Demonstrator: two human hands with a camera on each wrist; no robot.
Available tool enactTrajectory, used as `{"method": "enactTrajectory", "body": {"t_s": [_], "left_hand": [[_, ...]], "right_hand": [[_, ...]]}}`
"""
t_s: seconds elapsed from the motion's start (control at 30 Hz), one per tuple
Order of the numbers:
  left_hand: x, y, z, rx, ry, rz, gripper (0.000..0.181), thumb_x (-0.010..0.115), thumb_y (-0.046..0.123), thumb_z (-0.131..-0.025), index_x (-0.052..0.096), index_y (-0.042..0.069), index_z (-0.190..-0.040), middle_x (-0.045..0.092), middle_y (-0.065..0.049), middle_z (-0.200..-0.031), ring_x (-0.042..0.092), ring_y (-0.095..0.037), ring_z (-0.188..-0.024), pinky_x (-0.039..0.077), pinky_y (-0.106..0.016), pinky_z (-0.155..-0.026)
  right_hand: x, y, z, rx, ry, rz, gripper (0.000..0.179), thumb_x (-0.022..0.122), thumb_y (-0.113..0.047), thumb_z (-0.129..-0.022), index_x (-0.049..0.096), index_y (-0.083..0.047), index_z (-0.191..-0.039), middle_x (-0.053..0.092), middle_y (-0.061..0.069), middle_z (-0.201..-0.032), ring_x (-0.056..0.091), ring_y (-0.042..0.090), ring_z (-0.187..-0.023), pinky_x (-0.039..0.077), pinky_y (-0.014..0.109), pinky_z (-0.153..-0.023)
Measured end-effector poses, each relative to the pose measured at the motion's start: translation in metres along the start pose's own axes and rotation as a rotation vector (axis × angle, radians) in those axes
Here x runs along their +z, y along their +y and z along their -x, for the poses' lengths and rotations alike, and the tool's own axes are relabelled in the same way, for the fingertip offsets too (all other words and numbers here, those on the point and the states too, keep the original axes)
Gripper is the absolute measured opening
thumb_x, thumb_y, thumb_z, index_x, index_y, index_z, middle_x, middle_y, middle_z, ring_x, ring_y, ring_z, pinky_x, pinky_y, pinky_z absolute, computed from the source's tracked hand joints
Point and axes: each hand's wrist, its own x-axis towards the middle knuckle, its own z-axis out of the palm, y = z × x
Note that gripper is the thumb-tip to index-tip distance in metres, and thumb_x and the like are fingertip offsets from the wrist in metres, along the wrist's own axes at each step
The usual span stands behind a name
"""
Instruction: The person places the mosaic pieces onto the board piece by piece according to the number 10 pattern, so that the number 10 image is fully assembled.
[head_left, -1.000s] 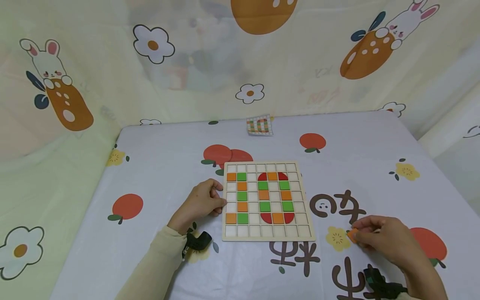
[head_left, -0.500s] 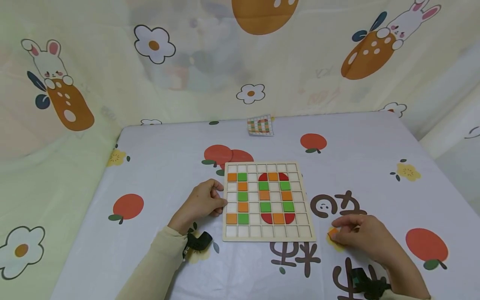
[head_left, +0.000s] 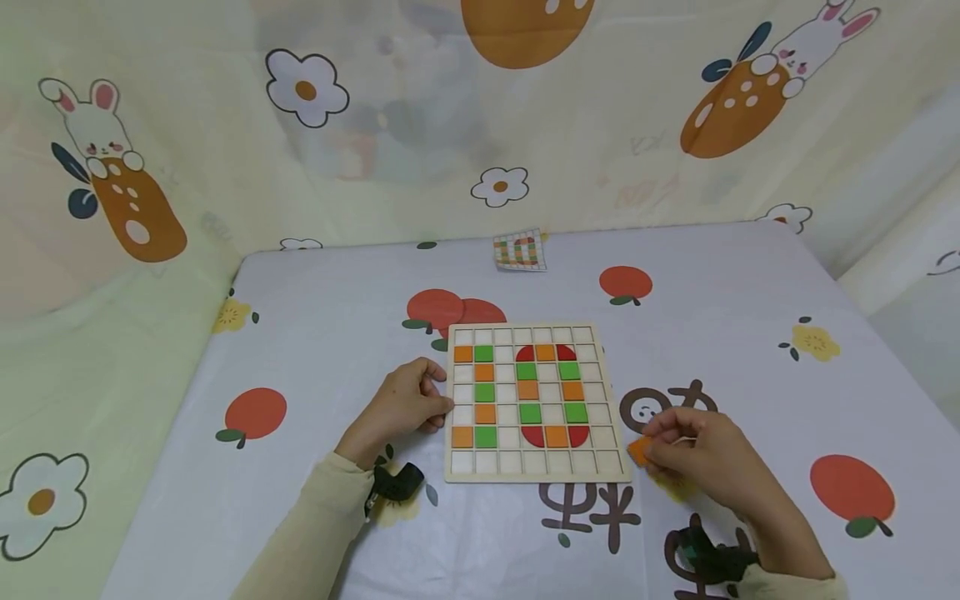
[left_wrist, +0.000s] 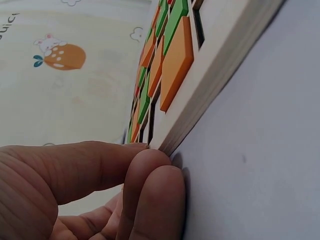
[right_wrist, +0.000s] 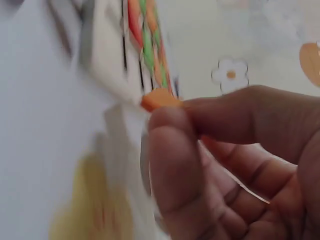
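Observation:
A square wooden grid board (head_left: 491, 468) lies on the table, with orange, green and red tiles in several of its cells. At its left edge my left hand (head_left: 401, 398) holds the rim, thumb and fingertips together against the wood in the left wrist view. My right hand (head_left: 705, 454) pinches an orange tile (head_left: 640, 451) between thumb and finger, just off the board's lower right side. The right wrist view shows the orange tile (right_wrist: 161, 99) sticking out past the fingertips, with part of it hidden by them.
A small card (head_left: 520, 252) printted with a coloured grid pattern lies at the back of the table. The white tablecloth (head_left: 337, 317) bears printed fruit, flowers and dark characters. A patterned curtain (head_left: 390, 167) hangs behind.
My right hand has moved left with the orange tile, closer to the board's right edge. The left hand and the board have stayed in place.

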Motion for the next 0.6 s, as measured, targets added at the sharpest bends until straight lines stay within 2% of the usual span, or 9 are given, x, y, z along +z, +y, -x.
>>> {"method": "enactTrajectory", "body": {"t_s": [0.1,0.2,0.4,0.6], "left_hand": [[0.0,0.0,0.0,-0.001,0.0,0.002,0.033,0.077,0.003,-0.092,0.058,0.003,-0.119,0.058,-0.01,-0.082,0.064,-0.017,-0.059,0.059,-0.026,-0.057],[0.0,0.0,0.0,0.007,-0.002,0.005,0.032,0.076,0.003,-0.092,0.058,0.002,-0.119,0.058,-0.01,-0.082,0.064,-0.017,-0.059,0.059,-0.026,-0.057],[-0.001,0.0,0.001,0.016,-0.004,0.009,0.032,0.075,0.003,-0.093,0.058,0.001,-0.119,0.058,-0.01,-0.082,0.064,-0.016,-0.058,0.059,-0.026,-0.057],[0.0,0.001,0.002,0.016,-0.003,-0.001,0.032,0.075,0.003,-0.093,0.058,0.001,-0.119,0.058,-0.01,-0.082,0.063,-0.016,-0.058,0.059,-0.026,-0.057]], "right_hand": [[0.009,-0.011,-0.009,-0.015,-0.06,-0.191,0.027,0.076,-0.006,-0.092,0.067,0.007,-0.115,0.069,0.014,-0.091,0.072,0.024,-0.078,0.064,0.03,-0.07],[0.02,-0.023,-0.02,-0.042,-0.127,-0.302,0.028,0.074,-0.003,-0.093,0.065,0.01,-0.115,0.069,0.016,-0.09,0.075,0.026,-0.078,0.065,0.031,-0.071],[0.044,-0.047,-0.036,-0.041,-0.187,-0.307,0.023,0.076,-0.007,-0.091,0.065,0.006,-0.106,0.072,0.013,-0.084,0.072,0.025,-0.07,0.062,0.029,-0.063],[0.066,-0.064,-0.047,-0.042,-0.225,-0.301,0.016,0.075,-0.005,-0.089,0.068,0.004,-0.1,0.072,0.012,-0.08,0.072,0.023,-0.066,0.062,0.029,-0.061]]}}
